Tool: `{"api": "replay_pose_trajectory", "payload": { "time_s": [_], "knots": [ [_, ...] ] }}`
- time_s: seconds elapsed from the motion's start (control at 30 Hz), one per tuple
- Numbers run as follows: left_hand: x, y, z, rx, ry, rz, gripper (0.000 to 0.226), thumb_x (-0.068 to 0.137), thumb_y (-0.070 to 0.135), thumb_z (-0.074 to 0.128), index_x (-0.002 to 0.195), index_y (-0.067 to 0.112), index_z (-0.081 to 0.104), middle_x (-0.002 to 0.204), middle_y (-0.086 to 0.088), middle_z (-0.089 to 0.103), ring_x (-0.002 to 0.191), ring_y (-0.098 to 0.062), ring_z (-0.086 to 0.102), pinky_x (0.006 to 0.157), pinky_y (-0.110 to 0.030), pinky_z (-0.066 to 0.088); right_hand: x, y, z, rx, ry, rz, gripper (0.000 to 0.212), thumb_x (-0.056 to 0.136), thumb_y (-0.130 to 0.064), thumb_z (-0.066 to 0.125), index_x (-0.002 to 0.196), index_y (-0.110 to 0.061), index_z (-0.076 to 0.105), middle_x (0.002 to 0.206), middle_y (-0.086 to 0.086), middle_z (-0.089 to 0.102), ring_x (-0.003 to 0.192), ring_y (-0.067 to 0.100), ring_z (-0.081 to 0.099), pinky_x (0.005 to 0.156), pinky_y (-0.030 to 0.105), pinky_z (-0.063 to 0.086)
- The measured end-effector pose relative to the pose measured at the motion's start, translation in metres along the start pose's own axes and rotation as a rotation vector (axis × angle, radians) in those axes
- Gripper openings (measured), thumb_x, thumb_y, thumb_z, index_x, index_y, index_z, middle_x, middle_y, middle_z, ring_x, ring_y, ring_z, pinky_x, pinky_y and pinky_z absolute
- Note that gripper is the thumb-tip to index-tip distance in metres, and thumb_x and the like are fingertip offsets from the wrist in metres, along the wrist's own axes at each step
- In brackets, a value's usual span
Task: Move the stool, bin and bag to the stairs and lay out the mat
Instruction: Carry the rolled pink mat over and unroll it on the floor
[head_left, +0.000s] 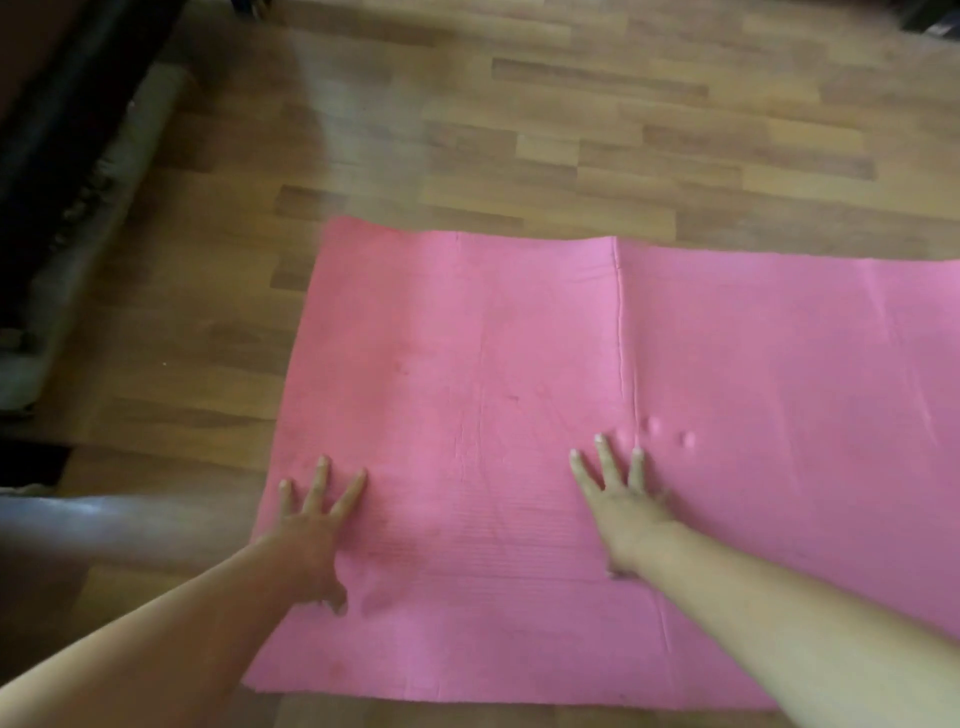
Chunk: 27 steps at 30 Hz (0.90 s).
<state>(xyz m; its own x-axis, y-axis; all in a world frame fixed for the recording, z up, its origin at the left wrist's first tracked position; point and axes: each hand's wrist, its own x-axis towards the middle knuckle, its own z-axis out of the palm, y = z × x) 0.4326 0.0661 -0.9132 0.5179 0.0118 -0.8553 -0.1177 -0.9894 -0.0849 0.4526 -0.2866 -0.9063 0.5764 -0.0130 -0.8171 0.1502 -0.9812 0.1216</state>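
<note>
Pressing pink mat, left hand, right hand, flat.

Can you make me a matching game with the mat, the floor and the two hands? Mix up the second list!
Things:
1. mat
2. floor
3. left hand
4. right hand

Clues:
A. brown wooden planks
B. pink, spread out flat
C. flat on the mat close to its left end
D. flat on the mat next to the long crease

Pairs: 1-B, 2-A, 3-C, 4-D
</note>
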Motion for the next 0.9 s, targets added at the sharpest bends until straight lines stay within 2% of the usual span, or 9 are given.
{"api": "replay_pose_trajectory", "payload": {
  "time_s": [0.1,0.2,0.3,0.4,0.47,0.57,0.7,0.9],
  "knots": [
    [0.006,-0.008,-0.008,-0.039,-0.043,0.019,0.143,0.059,0.06,0.081,0.147,0.035,-0.029,0.153,-0.014,-0.038,0.141,-0.057,-0.011,0.118,-0.057,0.011,0.002,0.001,0.004,-0.008,-0.091,-0.015,0.148,0.066,-0.025,0.088,0.142,-0.034,-0.038,0.145,0.004,-0.052,0.141,0.051,-0.025,0.11,0.065,0.028],
    [0.009,-0.011,-0.021,-0.12,-0.059,-0.005,0.13,0.064,0.068,0.072,0.149,0.041,-0.021,0.157,-0.01,-0.033,0.144,-0.053,-0.006,0.118,-0.055,0.015,0.002,0.007,-0.014,0.0,-0.142,-0.062,0.143,0.069,-0.036,0.085,0.142,-0.036,-0.038,0.146,0.002,-0.051,0.14,0.051,-0.025,0.114,0.061,0.024],
    [0.007,-0.009,-0.03,-0.116,-0.022,-0.014,0.123,0.068,0.069,0.069,0.151,0.04,-0.017,0.159,-0.012,-0.026,0.145,-0.051,-0.001,0.119,-0.051,0.013,0.002,0.005,-0.023,0.026,-0.133,-0.084,0.142,0.068,-0.044,0.084,0.145,-0.034,-0.034,0.149,0.004,-0.046,0.141,0.054,-0.019,0.117,0.057,0.021],
    [-0.007,0.003,-0.013,-0.116,0.069,-0.021,0.125,0.065,0.064,0.072,0.149,0.045,-0.019,0.159,-0.004,-0.03,0.146,-0.046,-0.008,0.116,-0.059,0.019,-0.011,0.001,-0.008,0.059,-0.033,-0.151,0.142,0.062,-0.052,0.085,0.149,-0.035,-0.026,0.151,-0.001,-0.043,0.144,0.049,-0.018,0.117,0.06,0.019],
    [-0.022,0.013,0.004,-0.059,0.091,0.082,0.126,0.067,0.059,0.075,0.147,0.045,-0.022,0.156,-0.001,-0.036,0.145,-0.046,-0.015,0.114,-0.062,0.021,-0.025,-0.008,0.008,0.049,-0.015,-0.247,0.14,0.062,-0.052,0.084,0.15,-0.037,-0.023,0.152,-0.004,-0.043,0.144,0.042,-0.024,0.116,0.064,0.016],
    [-0.028,0.023,0.012,0.064,0.053,0.208,0.128,0.07,0.05,0.077,0.146,0.046,-0.026,0.152,-0.002,-0.041,0.142,-0.049,-0.022,0.113,-0.061,0.025,-0.039,-0.027,0.025,-0.048,-0.048,-0.342,0.135,0.067,-0.05,0.082,0.149,-0.039,-0.024,0.15,-0.003,-0.047,0.138,0.046,-0.035,0.113,0.07,0.01],
    [-0.024,0.025,-0.001,0.081,-0.073,0.182,0.126,0.075,0.038,0.079,0.146,0.046,-0.025,0.151,-0.002,-0.044,0.139,-0.051,-0.025,0.113,-0.059,0.026,-0.034,-0.037,0.028,-0.086,-0.08,-0.321,0.135,0.069,-0.046,0.082,0.145,-0.042,-0.03,0.143,-0.003,-0.054,0.133,0.049,-0.04,0.112,0.072,0.008],
    [-0.018,0.029,-0.023,0.09,-0.187,0.127,0.114,0.079,0.048,0.072,0.144,0.052,-0.021,0.153,0.003,-0.039,0.142,-0.049,-0.02,0.112,-0.064,0.023,-0.03,-0.037,0.019,-0.161,-0.136,-0.312,0.132,0.071,-0.049,0.079,0.144,-0.044,-0.031,0.143,-0.004,-0.054,0.135,0.05,-0.037,0.111,0.072,0.015]
  ]
}}
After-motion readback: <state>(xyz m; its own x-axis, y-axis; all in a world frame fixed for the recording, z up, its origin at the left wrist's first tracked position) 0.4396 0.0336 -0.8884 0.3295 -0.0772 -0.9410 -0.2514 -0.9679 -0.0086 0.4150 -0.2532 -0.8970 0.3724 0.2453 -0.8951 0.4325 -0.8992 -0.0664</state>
